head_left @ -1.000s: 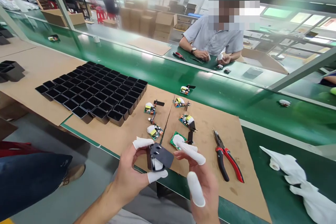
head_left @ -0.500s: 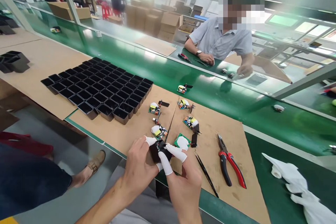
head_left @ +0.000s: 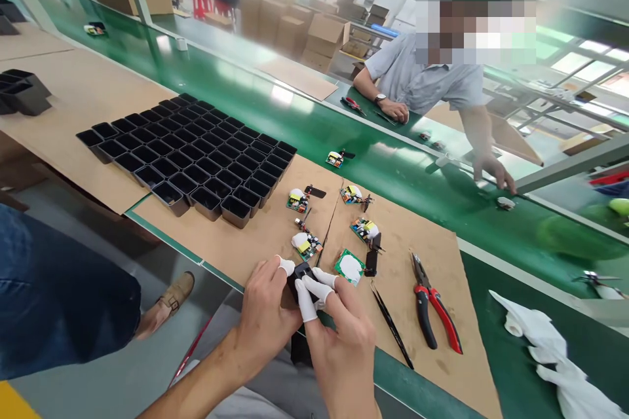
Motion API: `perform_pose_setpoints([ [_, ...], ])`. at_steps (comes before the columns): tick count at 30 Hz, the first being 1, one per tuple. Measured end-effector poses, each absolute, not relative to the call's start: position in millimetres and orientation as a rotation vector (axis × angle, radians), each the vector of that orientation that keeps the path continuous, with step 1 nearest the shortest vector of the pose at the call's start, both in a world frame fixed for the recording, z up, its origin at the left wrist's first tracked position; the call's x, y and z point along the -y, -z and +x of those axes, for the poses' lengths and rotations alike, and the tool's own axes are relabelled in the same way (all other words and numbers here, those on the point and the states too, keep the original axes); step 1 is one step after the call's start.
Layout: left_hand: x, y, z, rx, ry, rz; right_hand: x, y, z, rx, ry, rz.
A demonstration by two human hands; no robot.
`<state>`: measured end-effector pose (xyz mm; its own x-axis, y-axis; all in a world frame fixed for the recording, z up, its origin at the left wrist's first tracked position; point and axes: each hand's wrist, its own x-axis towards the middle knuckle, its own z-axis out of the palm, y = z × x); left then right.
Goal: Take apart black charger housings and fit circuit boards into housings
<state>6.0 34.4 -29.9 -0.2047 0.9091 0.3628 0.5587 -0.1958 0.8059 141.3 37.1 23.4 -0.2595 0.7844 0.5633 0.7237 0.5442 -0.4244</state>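
A small black plastic case (head_left: 303,270) is held between my two hands at the near edge of the cardboard. My left hand (head_left: 268,301) grips its left side, with a white finger cot on a fingertip. White finger cots also cover several fingers of my right hand (head_left: 339,327), which are closed on the case's right side and top. Those fingers hide part of the case and whatever is inside. Just beyond lie a circuit board with white filler (head_left: 305,245) and a green board with a white patch (head_left: 350,266), wired to a black plate (head_left: 372,263).
Rows of open black cases (head_left: 196,157) stand at left on the cardboard. Red-black pliers (head_left: 428,301) and black tweezers (head_left: 393,327) lie at right, near white cloth (head_left: 545,347). A green conveyor (head_left: 275,124) runs behind; a co-worker's hand (head_left: 494,170) reaches over it.
The fingers of my right hand have shifted over the top of the case. Across the conveyor, the co-worker's arm has reached out to the right, towards a small board.
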Motion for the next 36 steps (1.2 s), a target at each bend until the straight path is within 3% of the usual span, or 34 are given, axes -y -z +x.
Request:
perform_pose_setpoints([
  [20, -35.3, 22.9, -10.2, -1.487, -1.326, 1.554, -32.5, -11.8, 151.1, 2.248, 0.174, -1.021],
  [30, -35.9, 11.7, -42.3, -1.259, -1.141, 1.612, -34.7, -5.1, 155.6, 2.173, -0.062, -1.039],
  [36, -41.5, 18.3, -52.9, -1.120, -1.284, 1.356, -35.5, -10.6, 155.5, 2.077, -0.153, -1.064],
])
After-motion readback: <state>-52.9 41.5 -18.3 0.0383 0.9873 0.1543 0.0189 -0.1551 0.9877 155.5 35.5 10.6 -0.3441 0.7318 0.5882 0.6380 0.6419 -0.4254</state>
